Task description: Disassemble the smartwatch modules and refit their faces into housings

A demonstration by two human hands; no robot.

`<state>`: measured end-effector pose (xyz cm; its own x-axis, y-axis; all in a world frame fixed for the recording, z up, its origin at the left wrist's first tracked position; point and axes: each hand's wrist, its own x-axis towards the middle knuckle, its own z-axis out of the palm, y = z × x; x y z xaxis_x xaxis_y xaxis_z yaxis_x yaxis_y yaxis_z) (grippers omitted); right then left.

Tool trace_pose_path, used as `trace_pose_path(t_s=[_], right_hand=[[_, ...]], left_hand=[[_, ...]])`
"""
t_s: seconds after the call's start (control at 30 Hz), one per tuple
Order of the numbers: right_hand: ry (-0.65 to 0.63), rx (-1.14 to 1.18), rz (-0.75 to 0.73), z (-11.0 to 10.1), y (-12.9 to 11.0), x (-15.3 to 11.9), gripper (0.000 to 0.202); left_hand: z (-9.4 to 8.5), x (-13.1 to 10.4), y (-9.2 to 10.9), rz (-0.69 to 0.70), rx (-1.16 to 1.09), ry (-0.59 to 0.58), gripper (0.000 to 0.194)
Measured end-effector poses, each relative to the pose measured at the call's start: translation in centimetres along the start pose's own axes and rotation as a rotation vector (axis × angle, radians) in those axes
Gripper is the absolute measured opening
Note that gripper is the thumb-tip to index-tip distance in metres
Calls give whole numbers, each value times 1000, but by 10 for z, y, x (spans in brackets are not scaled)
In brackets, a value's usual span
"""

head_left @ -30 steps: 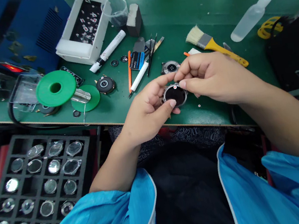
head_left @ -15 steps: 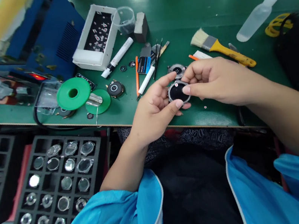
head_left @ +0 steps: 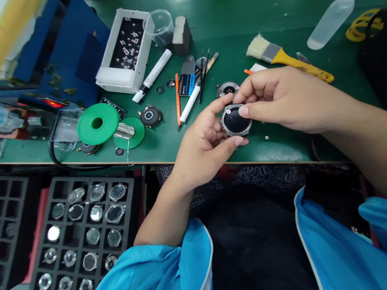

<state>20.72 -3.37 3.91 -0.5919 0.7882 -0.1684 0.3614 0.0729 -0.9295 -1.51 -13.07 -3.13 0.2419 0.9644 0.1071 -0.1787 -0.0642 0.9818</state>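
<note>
A round watch case (head_left: 236, 121) with a black face and a silver rim is held over the bench near its front edge. A small red and white dot marks its upper left part. My left hand (head_left: 208, 137) grips it from the left, thumb at the lower rim. My right hand (head_left: 270, 97) pinches its upper right edge, thumb on the black face. Just behind my fingers, another round watch part (head_left: 228, 89) lies on the green bench (head_left: 218, 160), partly covered by them. A tiny dot sticker (head_left: 267, 137) lies on the bench to the right.
Behind are a white box (head_left: 144, 59) of small parts, a marker (head_left: 152, 76) and a grey block (head_left: 181, 36). A green spool (head_left: 98, 124) stands left, a yellow-handled brush (head_left: 290, 59) right. A foam tray (head_left: 75, 234) of watch parts sits below the bench at left.
The watch case has shifted slightly right and tilted a little in my hands. My left thumb has moved from its face to the lower rim. The whole view has shifted slightly.
</note>
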Motion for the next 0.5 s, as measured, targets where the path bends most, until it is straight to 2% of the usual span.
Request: trace_pose_path(t_s=[0.5], right_hand=[[-11, 39, -13, 0, 2, -1, 14]], left_hand=[[1, -2, 1, -22, -10, 17, 87]])
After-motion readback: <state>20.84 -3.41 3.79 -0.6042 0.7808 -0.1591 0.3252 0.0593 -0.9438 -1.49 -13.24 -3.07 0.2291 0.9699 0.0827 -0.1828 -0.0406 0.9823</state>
